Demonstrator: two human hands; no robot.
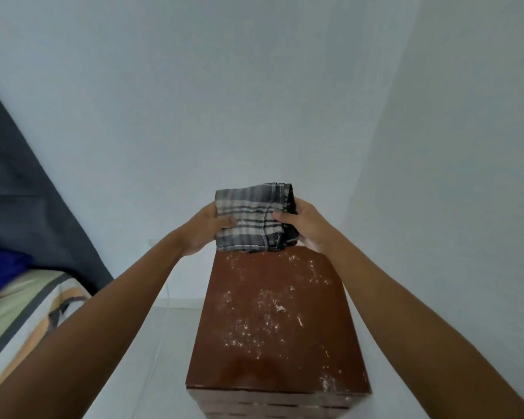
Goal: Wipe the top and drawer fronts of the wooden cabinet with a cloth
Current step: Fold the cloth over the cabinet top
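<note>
Both hands hold cloth above dusty cabinet, beside bed.

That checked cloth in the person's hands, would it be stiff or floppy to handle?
Probably floppy: the checked cloth folds over itself and sags between the left hand and right hand. It looks thin, so likely light. Its woven surface should drag rather than slide across the speckled cabinet top.

Both arms outstretched, left hand and right hand clenched — seemingly gripping
</note>
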